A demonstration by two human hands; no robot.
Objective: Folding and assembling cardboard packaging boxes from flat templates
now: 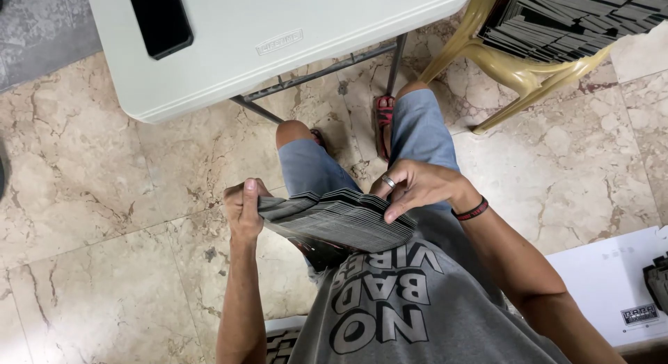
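Note:
I hold a thick stack of flat dark grey cardboard sheets (337,221) in front of my lap. My left hand (243,207) grips the stack's left end, thumb on top. At the right end, my right hand (414,186), with a ring and a dark wristband, rests on the stack's top edge with fingers curled over the sheets. The stack fans slightly, and its edges show as thin layers. Below are my grey shirt and blue shorts.
A white folding table (278,44) stands ahead with a black phone (160,19) on it. A yellow plastic chair (515,65) at upper right carries more dark sheets (584,19). A white box (612,284) sits at right. The floor is beige marble tile.

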